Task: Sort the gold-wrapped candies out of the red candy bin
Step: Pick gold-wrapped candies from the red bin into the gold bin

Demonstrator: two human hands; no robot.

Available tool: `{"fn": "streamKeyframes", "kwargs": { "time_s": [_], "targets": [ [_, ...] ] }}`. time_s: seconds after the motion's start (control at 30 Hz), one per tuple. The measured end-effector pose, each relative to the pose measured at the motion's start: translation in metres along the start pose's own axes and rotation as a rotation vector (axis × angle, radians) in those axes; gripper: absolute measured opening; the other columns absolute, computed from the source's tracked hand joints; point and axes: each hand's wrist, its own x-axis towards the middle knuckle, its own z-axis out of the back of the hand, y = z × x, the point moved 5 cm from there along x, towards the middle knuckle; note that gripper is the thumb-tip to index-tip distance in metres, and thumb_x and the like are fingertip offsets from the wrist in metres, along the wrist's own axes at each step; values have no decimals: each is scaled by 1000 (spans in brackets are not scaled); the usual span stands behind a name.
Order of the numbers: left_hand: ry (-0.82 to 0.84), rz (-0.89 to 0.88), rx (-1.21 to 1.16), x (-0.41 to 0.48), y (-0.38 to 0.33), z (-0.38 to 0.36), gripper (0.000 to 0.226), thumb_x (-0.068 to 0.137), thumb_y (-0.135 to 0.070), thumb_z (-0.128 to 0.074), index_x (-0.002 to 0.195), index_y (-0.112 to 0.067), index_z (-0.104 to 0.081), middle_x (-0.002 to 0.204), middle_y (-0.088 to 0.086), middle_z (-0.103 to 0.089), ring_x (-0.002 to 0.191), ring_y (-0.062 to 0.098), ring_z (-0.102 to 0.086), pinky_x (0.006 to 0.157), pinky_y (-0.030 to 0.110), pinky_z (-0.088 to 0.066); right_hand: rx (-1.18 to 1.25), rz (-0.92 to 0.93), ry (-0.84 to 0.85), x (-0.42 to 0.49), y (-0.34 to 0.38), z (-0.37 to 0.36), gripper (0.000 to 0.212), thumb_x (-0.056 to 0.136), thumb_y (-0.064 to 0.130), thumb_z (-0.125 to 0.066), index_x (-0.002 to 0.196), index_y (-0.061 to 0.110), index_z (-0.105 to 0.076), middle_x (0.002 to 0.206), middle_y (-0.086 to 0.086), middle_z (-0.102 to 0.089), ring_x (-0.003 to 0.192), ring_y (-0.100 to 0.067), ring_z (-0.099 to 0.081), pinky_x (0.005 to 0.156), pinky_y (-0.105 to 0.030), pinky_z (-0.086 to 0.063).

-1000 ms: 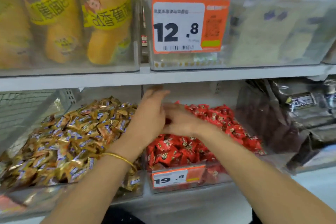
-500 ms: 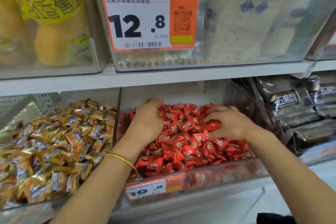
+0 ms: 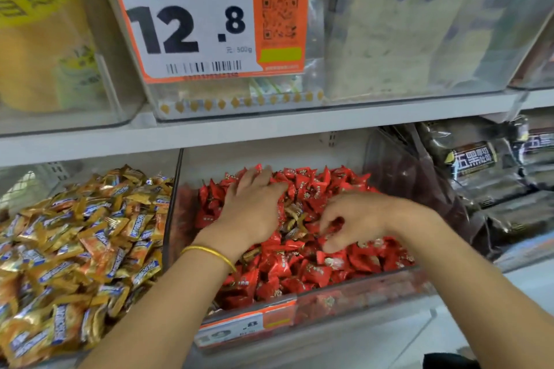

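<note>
Left hand was laid flat on the red candies, fingers extended, nothing gripped. Right hand was curled, fingertips down in the pile; whether a candy was pinched could not be told. A few gold-wrapped candies were exposed between the two hands, mid-bin. Red candy bin: clear front wall at the near side, left wall set just beside the gold candy pile. Shelf edge was noted overhead. Open room was seen above the pile toward the far wall.
</note>
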Motion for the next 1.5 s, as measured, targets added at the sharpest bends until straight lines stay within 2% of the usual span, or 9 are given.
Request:
{"fn": "streamKeyframes", "kwargs": {
  "time_s": [0.23,0.47,0.63,0.77,0.87,1.0,1.13,1.3,1.5],
  "targets": [
    [241,116,308,4,9,-25,55,97,-40,-36,148,-33,-16,158,-3,9,143,29,14,114,56,4,331,-5,-404,18,-5,48,20,92,13,-57,109,16,-69,114,2,-66,105,-10,-60,87,-15,-40],
    [253,342,386,-6,23,-11,61,94,-38,-45,147,-32,-17,157,8,0,142,36,13,112,61,3,45,-3,-253,70,25,13,47,84,32,-68,127,20,-54,121,-1,-58,110,-21,-54,85,-31,-44],
    [102,255,400,-4,16,-3,52,91,-31,-52,140,-23,-35,157,10,0,143,33,11,113,59,2,-70,-91,-295,68,7,9,25,84,16,-64,108,21,-61,107,3,-59,104,-19,-55,81,-32,-45],
    [144,39,278,1,2,-14,54,97,-36,-40,147,-31,-19,158,0,5,144,23,16,114,56,7,403,-109,-383,59,-15,18,12,81,7,-60,89,5,-69,82,3,-66,74,-5,-60,70,-19,-49],
    [286,105,345,1,9,-21,52,97,-44,-36,147,-32,-23,158,-2,2,144,27,12,113,58,8,652,-190,-517,56,-27,27,23,88,3,-47,91,-14,-64,89,-25,-65,68,-19,-63,52,-15,-49],
    [295,224,398,-4,18,-15,50,96,-45,-37,143,-28,-35,158,1,2,143,35,9,112,59,5,899,-234,-610,64,-25,30,31,96,5,-36,72,9,-55,68,-9,-60,54,-14,-59,54,-27,-51],
    [253,280,368,-9,18,-12,48,96,-43,-40,141,-27,-37,158,3,0,142,37,10,111,61,4,775,-178,-575,67,-16,31,24,96,10,-39,80,15,-57,78,-5,-62,60,-13,-59,54,-25,-48],
    [-40,213,306,-1,9,1,35,93,-29,-51,127,-23,-51,151,8,-23,142,34,-7,113,58,-1,203,-128,-200,69,-5,4,28,77,31,-75,89,7,-67,90,-7,-66,84,-17,-60,77,-35,-50],
    [-124,25,220,30,-5,-3,33,91,-9,-51,123,-16,-52,129,3,-47,126,26,-35,106,43,-26,470,-150,-600,57,-28,29,18,84,-1,-59,92,14,-64,73,9,-51,72,-12,-55,65,-22,-45]
  ]
}}
